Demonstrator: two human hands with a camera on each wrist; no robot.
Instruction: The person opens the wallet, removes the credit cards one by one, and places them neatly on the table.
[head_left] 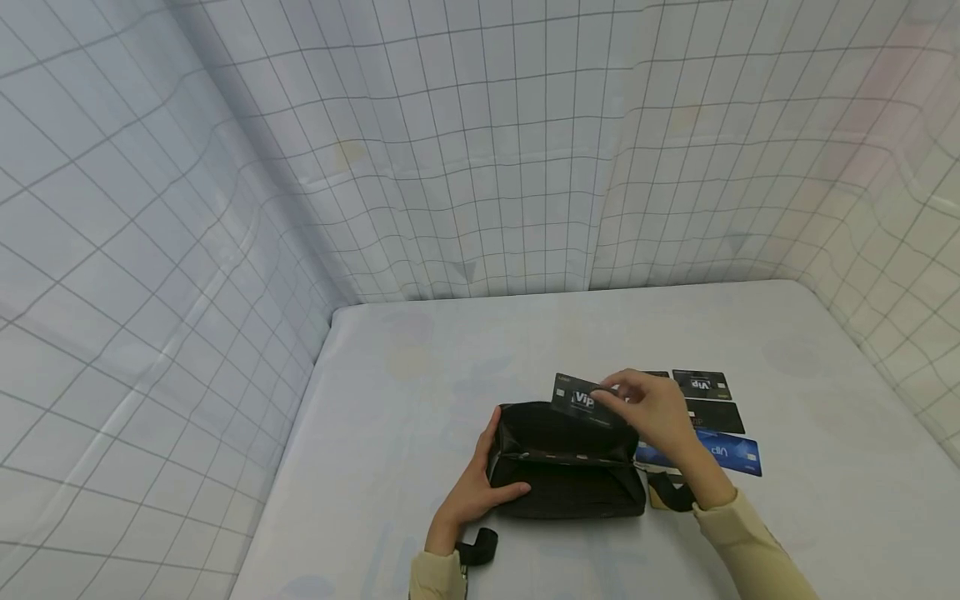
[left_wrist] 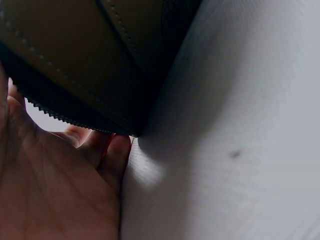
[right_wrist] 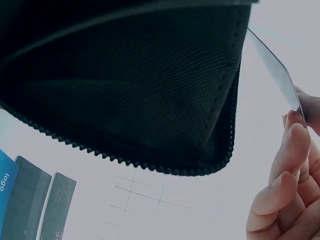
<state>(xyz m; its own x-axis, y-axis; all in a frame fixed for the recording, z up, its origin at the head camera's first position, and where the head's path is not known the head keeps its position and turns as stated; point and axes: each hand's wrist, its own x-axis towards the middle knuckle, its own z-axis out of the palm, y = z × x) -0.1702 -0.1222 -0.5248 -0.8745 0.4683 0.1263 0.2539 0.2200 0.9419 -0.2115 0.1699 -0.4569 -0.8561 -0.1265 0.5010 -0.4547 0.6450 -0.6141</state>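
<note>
A black zip-around wallet (head_left: 570, 492) lies spread open on the white table, its inner compartments showing. My left hand (head_left: 476, 492) grips its left end, thumb over the front half and fingers along the far half. Up close in the left wrist view, fingers bend behind the wallet's toothed zip edge (left_wrist: 65, 120). Between thumb and fingers, my right hand (head_left: 656, 417) pinches a black "Vip" card (head_left: 572, 398), tilted above the wallet's far right edge. The right wrist view shows this card (right_wrist: 275, 67) edge-on, beside the wallet's zipped side (right_wrist: 140, 95).
Right of the wallet lie several cards: a black Vip card (head_left: 702, 385), another black card (head_left: 716, 416) and blue cards (head_left: 731, 452). A yellowish card (head_left: 657, 500) shows partly under the right wrist's black strap (head_left: 675, 493). Grid-patterned white curtains (head_left: 480, 167) surround the table.
</note>
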